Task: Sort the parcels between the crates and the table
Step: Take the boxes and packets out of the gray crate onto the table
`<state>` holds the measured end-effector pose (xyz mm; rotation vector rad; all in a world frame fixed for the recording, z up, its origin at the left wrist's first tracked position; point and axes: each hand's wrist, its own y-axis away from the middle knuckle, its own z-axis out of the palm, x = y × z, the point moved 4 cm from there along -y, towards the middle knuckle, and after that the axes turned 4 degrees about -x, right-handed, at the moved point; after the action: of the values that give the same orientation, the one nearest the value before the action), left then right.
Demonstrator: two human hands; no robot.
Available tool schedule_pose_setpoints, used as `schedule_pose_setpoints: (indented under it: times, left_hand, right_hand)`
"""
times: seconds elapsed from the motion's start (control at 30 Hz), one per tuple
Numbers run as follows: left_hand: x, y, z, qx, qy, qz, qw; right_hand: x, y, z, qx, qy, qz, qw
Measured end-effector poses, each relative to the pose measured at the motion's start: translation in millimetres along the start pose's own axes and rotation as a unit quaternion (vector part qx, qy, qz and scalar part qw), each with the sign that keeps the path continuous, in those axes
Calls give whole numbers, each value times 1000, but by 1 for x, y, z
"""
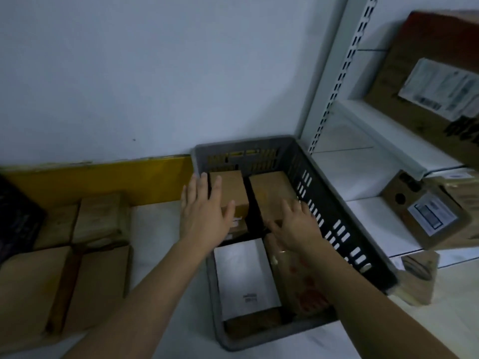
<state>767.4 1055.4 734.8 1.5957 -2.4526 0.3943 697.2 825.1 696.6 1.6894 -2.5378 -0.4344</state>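
Note:
A grey slotted crate [334, 203] stands on the white table [158, 255] and holds several parcels. Two brown boxes fill its far end: a left box [230, 185] and a right box [269, 190]. A white padded envelope [246, 275] lies nearer me, beside a brown parcel with red print [303, 283]. My left hand [203, 216] hovers with straight, spread fingers over the left box. My right hand [298, 226] rests with spread fingers on the near edge of the right box. Neither hand grips anything.
Several brown parcels [77, 255] lie flat on the table at the left, next to a dark crate [15, 218] at the edge. White shelving [375, 130] on the right carries labelled cardboard boxes [427, 218]. A yellow strip [103, 180] runs along the wall.

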Motion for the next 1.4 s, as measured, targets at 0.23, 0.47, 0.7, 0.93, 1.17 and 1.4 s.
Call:
schedule_pose_setpoints:
  times: [0.23,0.47,0.7,0.93,1.17,1.4]
  left_hand:
    - [38,-43,47,-97,45,-59,993]
    - [25,-78,99,-222,33,-201,953]
    - [24,-102,128,-217,45,-264,939]
    - [23,-103,136,-178,34,-259,949]
    - [46,-102,91,-67,64,-189,978]
    - [59,-75,-4,80,70,-160,981]
  right_hand:
    - [29,-63,11,-90,20,27,995]
    - [32,-101,47,-130,-13,55,990]
    - [25,-116,53,-129,-64,87,986]
    - [17,-117,67,-85,-65,92,990]
    - [24,-107,11,-16,-110,39,993]
    - [25,-58,-68,139,-200,-20,970]
